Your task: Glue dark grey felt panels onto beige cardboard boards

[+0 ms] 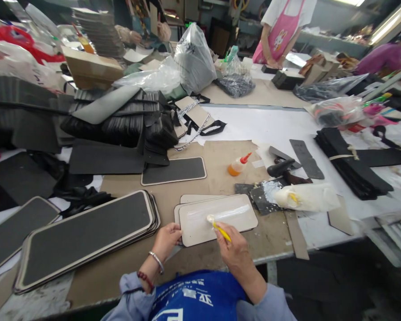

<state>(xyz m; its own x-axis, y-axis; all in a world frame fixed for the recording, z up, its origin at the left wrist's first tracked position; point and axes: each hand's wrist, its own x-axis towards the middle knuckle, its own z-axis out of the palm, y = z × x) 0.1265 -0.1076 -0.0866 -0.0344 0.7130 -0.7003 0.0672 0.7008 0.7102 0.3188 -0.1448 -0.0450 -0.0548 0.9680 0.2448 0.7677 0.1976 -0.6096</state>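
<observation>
Right hand (234,245) on the yellow-handled brush (224,233), thumb and fingers pinching it firmly, and its white-coated tip was down on the top pale board (232,211)! That board lay flat, right in front of the person, slightly askew over more pale boards (177,215), a glossy wet streak shining along its face. Over at its near left end, the left hand (169,238) had its fingers bunched against the edge; whether they gripped it or just pressed there, you couldn't tell. Brown sheeting (220,178) spread beneath, over the white counter (267,122). To the left, a big stack of dark-faced boards (90,240), pale-rimmed, sat just beside the left hand, and one more dark board (178,170) lay beyond the pale ones. Out right, white paste (271,191) smeared a dark scrap (262,203), while an orange bottle (236,166), red-tipped, stood farther back on the sheeting.
</observation>
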